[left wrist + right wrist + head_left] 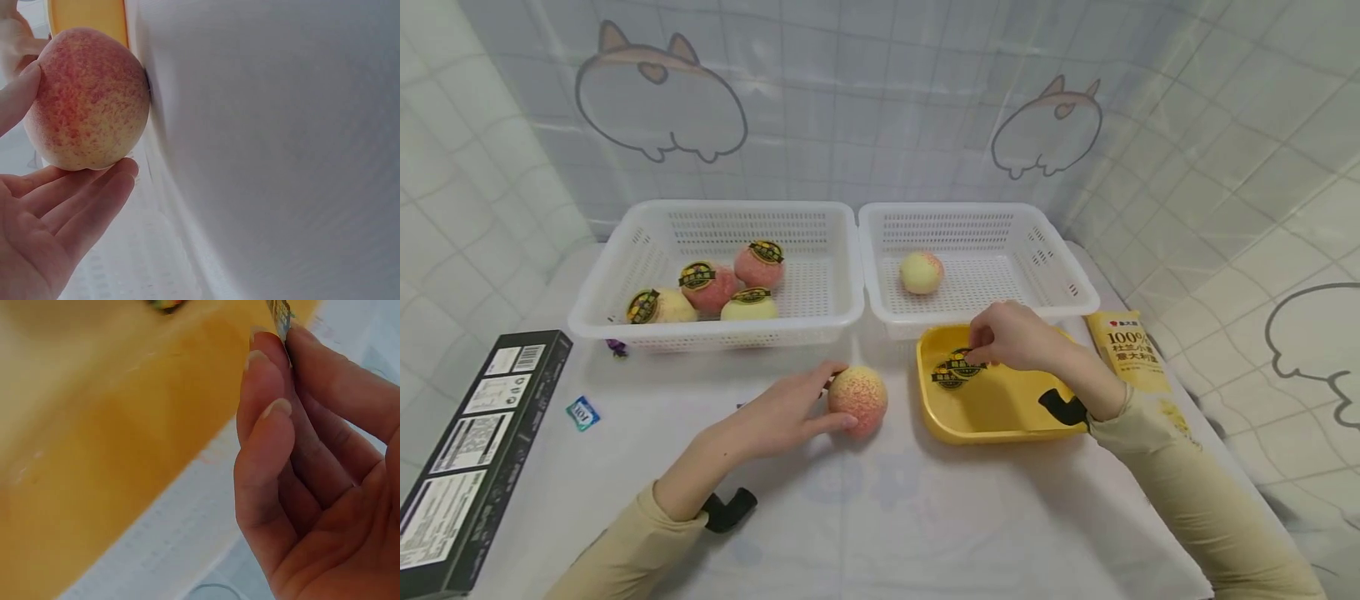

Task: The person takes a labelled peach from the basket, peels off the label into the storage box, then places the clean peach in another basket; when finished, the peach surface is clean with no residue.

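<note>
Peach sits in left hand; right pinches label.

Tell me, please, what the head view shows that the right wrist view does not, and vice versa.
Only the head view shows the left hand holding a peach, plus the pasta packet and the black box. Only the right wrist view shows the right palm. Both show the right hand pinching a fruit sticker, and the yellow tub.
</note>
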`<control>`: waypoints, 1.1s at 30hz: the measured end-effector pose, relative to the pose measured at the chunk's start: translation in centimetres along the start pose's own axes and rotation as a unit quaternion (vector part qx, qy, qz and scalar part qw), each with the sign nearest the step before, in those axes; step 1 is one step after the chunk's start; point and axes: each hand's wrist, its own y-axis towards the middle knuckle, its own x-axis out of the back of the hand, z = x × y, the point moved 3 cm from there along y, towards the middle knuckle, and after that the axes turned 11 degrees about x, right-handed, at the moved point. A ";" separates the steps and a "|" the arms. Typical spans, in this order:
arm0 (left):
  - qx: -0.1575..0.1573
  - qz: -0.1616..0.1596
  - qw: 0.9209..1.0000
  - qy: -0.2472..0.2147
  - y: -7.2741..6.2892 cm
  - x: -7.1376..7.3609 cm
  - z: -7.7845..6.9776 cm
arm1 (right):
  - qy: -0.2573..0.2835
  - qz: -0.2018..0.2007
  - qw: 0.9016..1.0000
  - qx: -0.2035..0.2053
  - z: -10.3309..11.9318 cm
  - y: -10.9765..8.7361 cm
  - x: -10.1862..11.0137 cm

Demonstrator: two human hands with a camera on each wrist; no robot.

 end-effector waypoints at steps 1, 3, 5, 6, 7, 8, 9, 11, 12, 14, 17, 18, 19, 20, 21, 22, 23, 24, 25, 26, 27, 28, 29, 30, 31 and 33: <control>-0.002 0.000 1.000 0.001 0.0 0.0 0.0 | -0.002 0.009 1.000 -0.002 -0.3 0.0 -0.2; -0.005 0.000 1.000 0.004 -0.1 0.0 0.0 | -0.006 0.024 1.000 -0.006 -0.9 -0.1 -0.6; -0.006 0.000 1.000 0.005 -0.1 0.0 0.0 | -0.005 0.035 0.999 -0.010 -1.4 -0.2 -0.9; -0.007 0.000 1.000 0.006 -0.2 0.0 0.0 | -0.008 0.039 0.999 -0.011 -1.6 -0.2 -1.1; -0.007 0.001 1.000 0.006 -0.2 0.0 0.0 | -0.011 0.040 0.999 -0.011 -1.8 -0.2 -1.2; -0.004 0.002 1.000 0.007 -0.2 0.0 0.0 | -0.016 0.039 0.999 -0.010 -2.0 -0.3 -1.3; -0.003 0.002 1.000 0.008 -0.2 0.0 -0.1 | -0.020 0.038 0.999 -0.011 -2.2 -0.3 -1.4; -0.002 0.003 1.000 0.010 -0.2 0.1 -0.1 | -0.031 0.036 0.999 -0.011 -2.5 -0.3 -1.5; -0.001 0.003 1.000 0.010 -0.2 0.1 -0.1 | -0.033 0.037 0.999 -0.013 -2.6 -0.3 -1.6; -0.001 0.003 1.000 0.011 -0.3 0.1 -0.2 | -0.034 0.041 0.998 -0.022 -2.9 -0.3 -1.8; -0.003 0.004 1.000 0.011 -0.3 0.1 -0.2 | -0.040 0.050 0.997 -0.034 -3.2 -0.3 -2.1; -0.001 0.005 1.000 0.010 -0.3 0.1 -0.2 | -0.047 0.051 0.997 -0.036 -3.2 -0.2 -2.2; 0.000 0.005 1.000 0.010 -0.4 0.1 -0.2 | -0.054 0.051 0.997 -0.037 -3.3 -0.2 -2.2; 0.000 0.005 1.000 0.011 -0.4 0.1 -0.2 | -0.062 0.051 0.996 -0.039 -3.3 -0.2 -2.3; 0.003 0.006 1.000 0.011 -0.4 0.1 -0.2 | -0.071 0.050 0.995 -0.038 -3.3 -0.2 -2.3; 0.004 0.007 1.000 0.011 -0.4 0.1 -0.2 | -0.079 0.049 0.995 -0.038 -3.3 -0.1 -2.4; 0.004 0.006 1.000 0.012 -0.4 0.1 -0.2 | -0.088 0.047 0.994 -0.035 -3.3 -0.1 -2.4; 0.004 0.006 1.000 0.012 -0.4 0.1 -0.2 | -0.091 0.045 0.994 -0.035 -3.3 -0.1 -2.5; 0.002 0.006 1.000 0.013 -0.4 0.1 -0.2 | -0.099 0.041 0.994 -0.034 -3.3 0.0 -2.5; -0.001 0.005 1.000 0.013 -0.4 0.1 -0.2 | -0.108 0.037 0.993 -0.034 -3.2 0.0 -2.6; -0.001 0.005 1.000 0.013 -0.4 0.1 -0.1 | -0.114 0.033 0.992 -0.034 -3.2 0.0 -2.7; -0.004 0.004 1.000 0.014 -0.4 0.1 -0.1 | -0.121 0.028 0.992 -0.034 -3.2 0.0 -2.8; -0.004 0.005 1.000 0.014 -0.4 0.1 -0.1 | -0.126 0.024 0.991 -0.034 -3.2 0.0 -2.9; -0.004 0.005 1.000 0.014 -0.4 0.1 0.0 | -0.130 0.021 0.991 -0.037 -3.2 0.0 -3.0; -0.005 0.005 1.000 0.014 -0.4 0.1 -0.1 | -0.134 0.019 0.990 -0.038 -3.2 0.1 -3.2; -0.006 0.005 1.000 0.015 -0.4 0.1 0.0 | -0.132 0.020 0.990 -0.043 -3.3 0.1 -3.4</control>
